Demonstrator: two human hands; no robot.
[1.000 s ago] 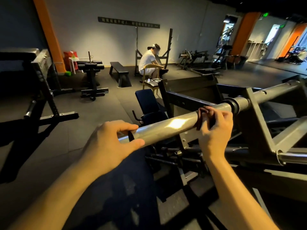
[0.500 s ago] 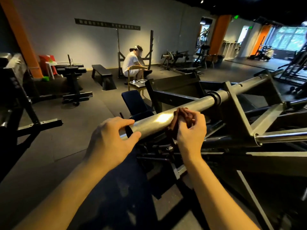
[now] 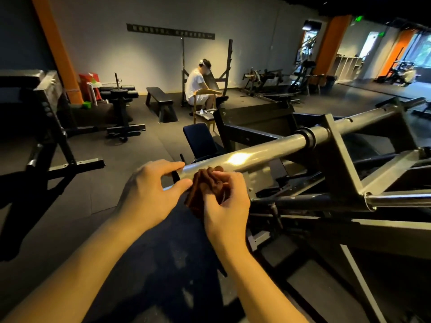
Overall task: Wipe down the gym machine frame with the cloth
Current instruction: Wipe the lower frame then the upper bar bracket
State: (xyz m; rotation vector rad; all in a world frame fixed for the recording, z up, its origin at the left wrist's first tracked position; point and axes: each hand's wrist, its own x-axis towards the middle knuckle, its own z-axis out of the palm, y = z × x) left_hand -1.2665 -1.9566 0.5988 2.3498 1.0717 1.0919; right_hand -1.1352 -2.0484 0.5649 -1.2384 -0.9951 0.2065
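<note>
A thick silver steel bar of the gym machine frame runs from the middle of the view up to the right. My left hand holds the bar's near end between fingers and thumb. My right hand grips a bunched dark brown cloth and presses it against the bar just beside the left thumb. Part of the cloth hangs below the bar, hidden behind my right hand.
A black rack stands at the left. A dark blue seat pad sits behind the bar. A person in white sits on a wooden chair farther back, near a black bench. More machines line the right side.
My right hand has slid the cloth down the bar toward its near end, from near the collar to right beside my left thumb. The left hand has kept its hold.
</note>
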